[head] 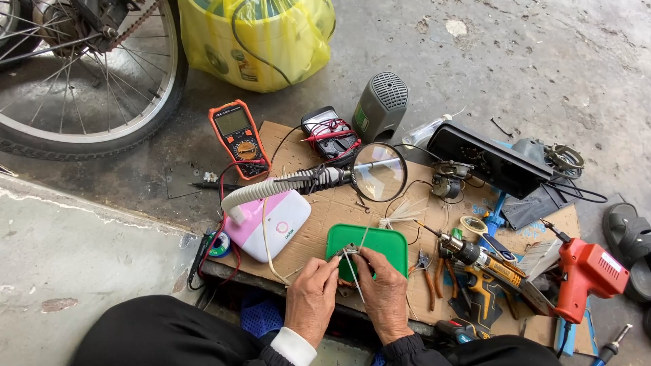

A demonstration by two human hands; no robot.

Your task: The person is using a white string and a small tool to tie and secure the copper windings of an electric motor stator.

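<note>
My left hand (pixel 312 298) and my right hand (pixel 384 295) are held close together over the near edge of a green plastic tray (pixel 380 238). Both pinch thin white wires (pixel 354 261) and a small metal part between their fingertips. The wires run up over the tray and down between my hands. A magnifying lens (pixel 378 172) on a flexible neck rises from a pink and white base (pixel 271 227) just left of the tray.
A cardboard sheet (pixel 325 210) covers the work spot. On it lie an orange multimeter (pixel 239 135), a black meter (pixel 330 132), a grey speaker (pixel 380 105), pliers (pixel 427 268), a cordless drill (pixel 478 261) and a red soldering gun (pixel 586 274). A bicycle wheel (pixel 88 74) and yellow bag (pixel 254 41) stand behind.
</note>
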